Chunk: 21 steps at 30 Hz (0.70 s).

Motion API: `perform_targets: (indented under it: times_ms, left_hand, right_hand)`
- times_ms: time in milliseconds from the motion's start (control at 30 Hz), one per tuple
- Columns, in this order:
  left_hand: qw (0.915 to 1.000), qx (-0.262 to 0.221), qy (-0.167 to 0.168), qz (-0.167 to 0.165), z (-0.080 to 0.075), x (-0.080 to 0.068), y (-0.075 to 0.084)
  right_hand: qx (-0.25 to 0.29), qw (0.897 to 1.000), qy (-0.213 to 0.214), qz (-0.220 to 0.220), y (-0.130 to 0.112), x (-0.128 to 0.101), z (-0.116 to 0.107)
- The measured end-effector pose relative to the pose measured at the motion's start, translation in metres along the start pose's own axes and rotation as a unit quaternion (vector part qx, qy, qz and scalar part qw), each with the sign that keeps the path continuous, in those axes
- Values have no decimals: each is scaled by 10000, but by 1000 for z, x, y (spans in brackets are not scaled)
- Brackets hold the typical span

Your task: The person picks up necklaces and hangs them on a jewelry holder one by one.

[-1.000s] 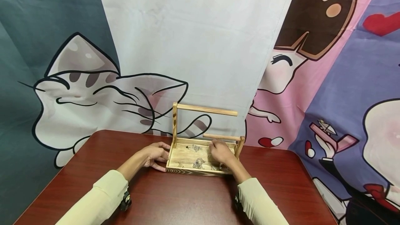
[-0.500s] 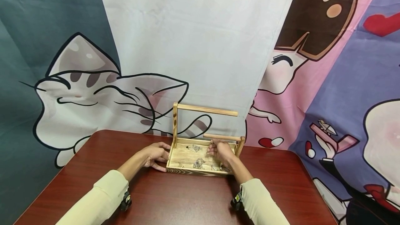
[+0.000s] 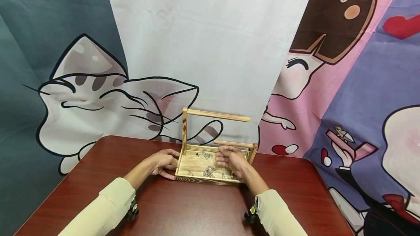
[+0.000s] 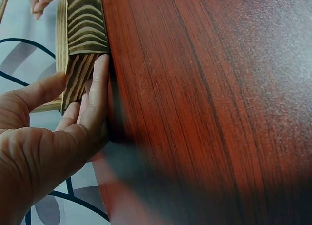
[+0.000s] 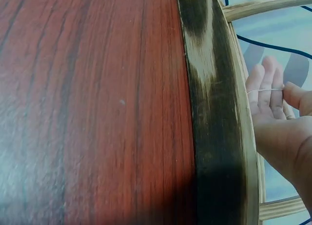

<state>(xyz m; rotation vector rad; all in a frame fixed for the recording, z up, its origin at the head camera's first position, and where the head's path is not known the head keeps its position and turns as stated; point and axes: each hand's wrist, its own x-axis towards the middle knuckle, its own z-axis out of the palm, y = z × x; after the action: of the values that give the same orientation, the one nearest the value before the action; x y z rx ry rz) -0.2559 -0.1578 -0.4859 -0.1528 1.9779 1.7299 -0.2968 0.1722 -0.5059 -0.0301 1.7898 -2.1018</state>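
Note:
A pale wooden tray stand (image 3: pixel 191 163) sits at the far side of the table, with a tall left post bearing an upper rod and a shorter right post bearing a lower rod. My left hand (image 3: pixel 162 163) grips its left end; in the left wrist view, thumb and fingers lie on either side of the tray's corner (image 4: pixel 80 76). Over the tray's right half hovers my right hand (image 3: pixel 232 161). A thin white strand (image 5: pixel 265 90) crosses its fingers and meets the thumb. Several dark ornate shapes (image 3: pixel 208 171) show on the tray floor; whether loose or printed I cannot tell.
The stand rests on a reddish-brown table (image 3: pixel 197 207) with rounded far corners. Directly behind hangs a printed cloth backdrop (image 3: pixel 210 46) with cartoon figures. The upper rod (image 3: pixel 218 115) and lower rod (image 3: pixel 234 144) stick out above the tray near the right hand.
My right hand has turned from a closed fist over the tray to a more spread pose, its fingers now pointing left. The left hand and the tray stand keep their place.

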Motion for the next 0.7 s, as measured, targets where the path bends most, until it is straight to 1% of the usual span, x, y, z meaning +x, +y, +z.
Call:
perform_targets:
  times_ms: [200, 467, 700]
  left_hand:
    - [10000, 10, 13, -10, 0, 1, 0]
    - [10000, -13, 36, -25, 1, 0, 1]
    - [10000, 0, 86, -2, 2, 0, -1]
  right_hand:
    - [168, 9992, -361, 42, 0, -5, -5]
    - [351, 9978, -560, 65, -3, -11, -8]
    - [359, 9968, -712, 19, -5, -21, -9]
